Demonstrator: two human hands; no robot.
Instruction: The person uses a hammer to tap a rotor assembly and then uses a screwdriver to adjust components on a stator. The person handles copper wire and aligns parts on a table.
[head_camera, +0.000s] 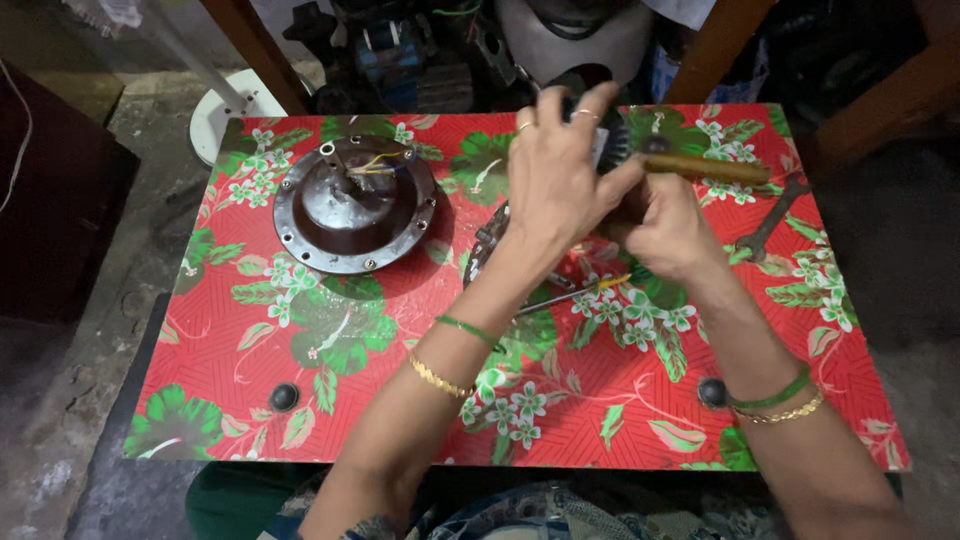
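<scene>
My left hand (556, 170) is raised over the middle of the red flowered table (250, 390), fingers wrapped around a dark metal part that it mostly hides. My right hand (668, 228) sits just right of it, gripping a tool with a brown wooden handle (708, 168) that points right. A round dark brown fan motor cover (355, 203) with yellow wires poking from its centre lies to the left, apart from both hands. A thin screwdriver with a yellow tip (575, 293) lies on the table under my forearms.
A grey spanner (768, 228) lies at the table's right side. Two dark knobs (284, 397) (711, 391) sit near the front edge. A white fan base (232, 108) and dark machine parts (420, 55) stand on the floor behind the table.
</scene>
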